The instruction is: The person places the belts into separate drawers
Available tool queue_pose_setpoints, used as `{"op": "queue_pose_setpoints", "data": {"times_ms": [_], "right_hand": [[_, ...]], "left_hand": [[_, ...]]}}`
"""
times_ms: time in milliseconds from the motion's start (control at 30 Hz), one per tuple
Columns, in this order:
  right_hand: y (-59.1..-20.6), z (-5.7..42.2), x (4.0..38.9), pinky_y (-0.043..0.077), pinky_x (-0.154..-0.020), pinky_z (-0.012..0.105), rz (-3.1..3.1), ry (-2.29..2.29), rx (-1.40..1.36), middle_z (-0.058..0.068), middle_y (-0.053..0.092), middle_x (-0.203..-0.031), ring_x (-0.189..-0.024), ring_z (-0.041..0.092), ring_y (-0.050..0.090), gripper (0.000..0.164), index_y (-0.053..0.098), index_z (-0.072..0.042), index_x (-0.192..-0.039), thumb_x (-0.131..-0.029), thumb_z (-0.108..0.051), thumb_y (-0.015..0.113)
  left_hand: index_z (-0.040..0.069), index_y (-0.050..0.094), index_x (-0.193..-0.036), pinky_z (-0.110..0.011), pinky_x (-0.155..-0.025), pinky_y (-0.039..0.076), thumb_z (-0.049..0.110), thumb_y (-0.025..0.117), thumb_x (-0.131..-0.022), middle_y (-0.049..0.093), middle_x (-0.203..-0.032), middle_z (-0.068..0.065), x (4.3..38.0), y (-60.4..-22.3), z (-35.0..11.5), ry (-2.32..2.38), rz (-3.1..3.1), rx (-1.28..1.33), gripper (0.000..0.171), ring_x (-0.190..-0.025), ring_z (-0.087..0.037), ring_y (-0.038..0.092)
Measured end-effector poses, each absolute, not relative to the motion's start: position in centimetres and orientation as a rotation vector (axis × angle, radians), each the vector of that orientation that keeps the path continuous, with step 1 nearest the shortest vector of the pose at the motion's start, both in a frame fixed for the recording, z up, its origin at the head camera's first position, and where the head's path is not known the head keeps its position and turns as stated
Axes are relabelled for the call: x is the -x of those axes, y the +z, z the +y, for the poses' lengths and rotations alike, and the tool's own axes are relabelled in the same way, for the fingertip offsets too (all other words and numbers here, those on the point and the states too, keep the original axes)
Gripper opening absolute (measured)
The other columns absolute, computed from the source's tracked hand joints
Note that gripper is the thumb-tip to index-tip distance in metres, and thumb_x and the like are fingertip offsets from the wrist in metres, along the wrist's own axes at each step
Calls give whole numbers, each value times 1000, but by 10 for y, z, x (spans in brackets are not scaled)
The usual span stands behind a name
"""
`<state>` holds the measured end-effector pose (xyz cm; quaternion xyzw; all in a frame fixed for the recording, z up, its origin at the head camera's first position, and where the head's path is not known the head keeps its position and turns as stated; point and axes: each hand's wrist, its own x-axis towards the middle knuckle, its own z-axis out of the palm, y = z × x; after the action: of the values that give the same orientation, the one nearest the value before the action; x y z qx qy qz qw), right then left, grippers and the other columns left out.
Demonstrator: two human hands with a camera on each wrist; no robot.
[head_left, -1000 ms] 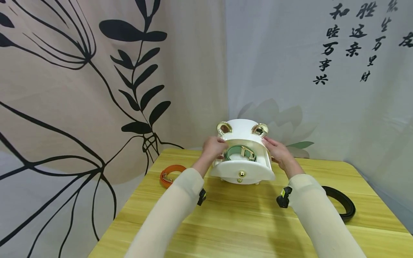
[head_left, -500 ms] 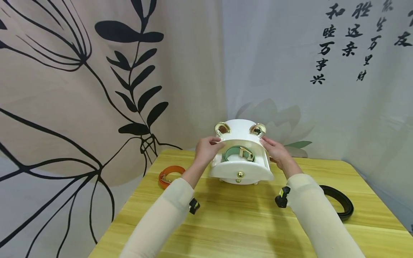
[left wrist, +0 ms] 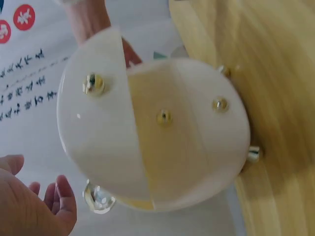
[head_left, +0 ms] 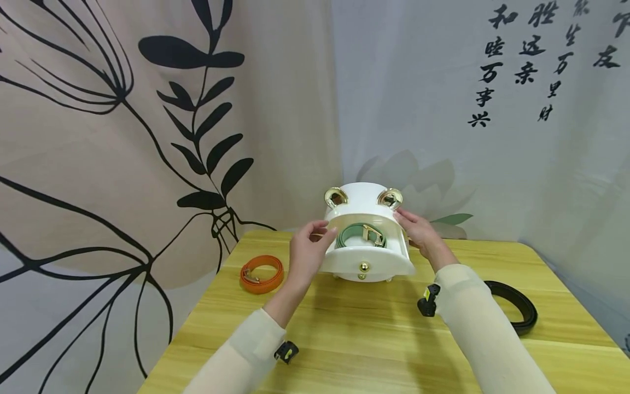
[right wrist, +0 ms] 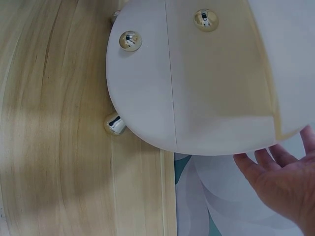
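Note:
A white rounded drawer box (head_left: 363, 196) with gold ear-like loops stands on the table, its upper drawer (head_left: 344, 260) pulled out. Inside that drawer lies a coiled green belt (head_left: 350, 229) with a gold buckle. My left hand (head_left: 307, 249) is beside the drawer's left side, fingers loosely bent and holding nothing. In the left wrist view the left hand (left wrist: 34, 204) is apart from the box. My right hand (head_left: 420, 232) rests at the box's right side; in the right wrist view its extended fingers (right wrist: 250, 169) are against the curved side. A lower drawer has a gold knob (right wrist: 130, 41).
A coiled orange belt (head_left: 268, 286) lies on the wooden table (head_left: 354, 339) to the left. Farther right is a coiled black belt (head_left: 529, 314), partly behind the right sleeve. A printed curtain (head_left: 295, 109) hangs behind the table.
My left hand has drawn back from the box's left side, leftward and toward me. My right hand keeps its place at the box. The view has shifted slightly.

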<state>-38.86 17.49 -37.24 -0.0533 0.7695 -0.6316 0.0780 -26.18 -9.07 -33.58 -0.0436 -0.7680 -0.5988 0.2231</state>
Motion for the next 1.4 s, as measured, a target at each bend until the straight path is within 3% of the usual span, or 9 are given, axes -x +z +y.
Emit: {"op": "queue_pose_setpoints", "data": {"times_ms": [200, 467, 767, 1067, 1267, 1400], "right_hand": [[-372, 174, 388, 26, -114, 56, 2299, -1893, 162, 12, 16, -164, -147, 36, 18, 63, 22, -19, -159, -105, -43, 45], [-370, 173, 386, 24, -114, 58, 2298, -1893, 168, 13, 13, -164, -148, 36, 15, 63, 21, -17, -159, -105, -42, 44], [-371, 173, 387, 24, -114, 57, 2282, -1905, 160, 12, 14, -164, -148, 35, 15, 61, 22, -18, -158, -106, -40, 44], [-370, 173, 387, 25, -114, 57, 2282, -1905, 162, 13, 15, -164, -148, 36, 16, 62, 22, -18, -158, -106, -41, 44], [-370, 173, 386, 25, -114, 56, 2291, -1900, 154, 11, 16, -164, -148, 35, 17, 62, 23, -19, -158, -105, -42, 44], [-369, 173, 386, 25, -114, 56, 2284, -1906, 158, 12, 15, -164, -148, 35, 16, 62, 22, -18, -158, -105, -41, 44]], "left_hand": [[8, 71, -110, -29, -71, 52, 25, 79, -86, 67, -102, -8, 241, -348, -81, -1693, -2047, 127, 30, -89, -19, 61], [6, 72, -102, -23, -63, 51, 23, 81, -84, 67, -96, -7, 225, -374, -62, -1694, -2004, 191, 26, -83, -18, 61], [5, 70, -102, -29, -68, 55, 17, 82, -82, 67, -99, -9, 226, -409, -37, -1720, -1926, 159, 25, -83, -22, 63], [7, 70, -96, -26, -62, 55, 17, 83, -81, 68, -93, -6, 234, -420, -20, -1766, -1856, 76, 23, -73, -13, 63], [9, 72, -93, -26, -61, 55, 15, 83, -81, 71, -87, -4, 237, -422, -15, -1704, -1843, 70, 17, -67, -18, 65], [12, 74, -93, -26, -60, 55, 16, 82, -82, 71, -85, 2, 241, -422, -13, -1661, -1867, 49, 15, -66, -12, 64]]}}
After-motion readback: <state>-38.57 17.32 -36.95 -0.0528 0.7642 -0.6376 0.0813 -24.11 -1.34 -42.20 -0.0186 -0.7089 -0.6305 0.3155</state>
